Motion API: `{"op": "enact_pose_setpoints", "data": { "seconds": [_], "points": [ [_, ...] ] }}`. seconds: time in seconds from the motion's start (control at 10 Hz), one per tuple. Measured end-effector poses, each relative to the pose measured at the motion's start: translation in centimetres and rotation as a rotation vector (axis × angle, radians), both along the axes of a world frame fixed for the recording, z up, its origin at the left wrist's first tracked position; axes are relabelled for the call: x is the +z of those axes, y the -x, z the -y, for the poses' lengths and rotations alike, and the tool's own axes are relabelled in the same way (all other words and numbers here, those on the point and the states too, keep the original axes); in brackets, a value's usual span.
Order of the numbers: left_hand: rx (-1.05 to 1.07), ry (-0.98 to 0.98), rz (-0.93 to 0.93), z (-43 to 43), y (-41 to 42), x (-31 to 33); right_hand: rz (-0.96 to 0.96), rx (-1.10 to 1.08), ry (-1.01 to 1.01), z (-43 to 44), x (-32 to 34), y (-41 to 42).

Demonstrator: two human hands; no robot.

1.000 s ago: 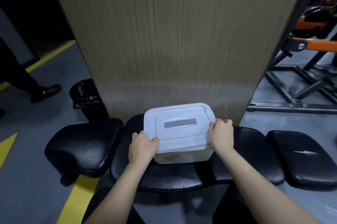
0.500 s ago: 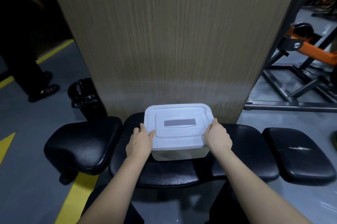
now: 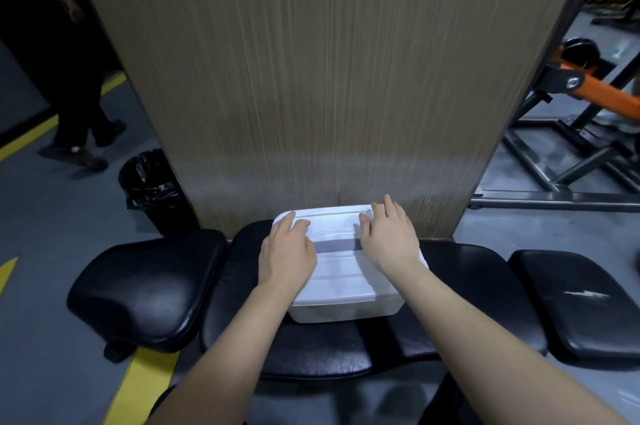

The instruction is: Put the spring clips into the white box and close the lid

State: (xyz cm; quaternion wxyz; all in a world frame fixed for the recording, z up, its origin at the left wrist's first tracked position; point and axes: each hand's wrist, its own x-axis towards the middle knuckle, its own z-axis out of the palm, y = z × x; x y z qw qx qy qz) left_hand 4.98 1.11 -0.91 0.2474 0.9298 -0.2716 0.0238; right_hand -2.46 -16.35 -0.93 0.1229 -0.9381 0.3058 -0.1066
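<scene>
The white box (image 3: 341, 300) stands on the middle black bench pad (image 3: 460, 282), close to the wood-grain pillar. Its white lid (image 3: 337, 265) with a grey strip lies flat on top of it. My left hand (image 3: 285, 253) rests palm down on the left part of the lid, fingers spread toward the far edge. My right hand (image 3: 389, 237) lies flat on the right part, fingertips at the far right corner. No spring clips are in sight; the lid hides the inside of the box.
The wood-grain pillar (image 3: 329, 78) rises right behind the box. Black pads sit to the left (image 3: 145, 282) and right (image 3: 575, 303). A black bin (image 3: 152, 192) stands on the floor at left, where a person's legs (image 3: 79, 123) pass. An orange gym frame (image 3: 571, 134) is at right.
Both hands have left the box's sides and moved up onto the lid, now lying flat on it. The person at left has walked nearer.
</scene>
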Motion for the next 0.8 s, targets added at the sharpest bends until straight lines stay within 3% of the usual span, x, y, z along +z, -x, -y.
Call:
{"op": "enact_pose_setpoints", "data": {
  "seconds": [0.2, 0.4, 0.5, 0.6, 0.8],
  "points": [
    [0.014, -0.153, 0.048, 2.5, -5.4, -2.4, -0.067, -0.033, 0.034, 2.3, -2.8, -4.5],
    [0.018, -0.258, 0.027, 3.5, -5.8, -2.6, -0.074, -0.095, 0.010, 2.1, -2.5, -4.0],
    [-0.021, -0.395, -0.267, 3.2, -5.9, 0.5, -0.255, -0.068, -0.170, 1.5, 0.7, -3.9],
    [-0.013, -0.356, -0.322, 3.5, -7.3, 7.0, -0.373, -0.035, -0.243, 1.7, 7.0, -4.4],
    [-0.063, -0.049, -0.207, 6.8, -13.4, 29.3, -0.216, -0.053, -0.321, 3.9, 28.5, -10.5]
  ]
}}
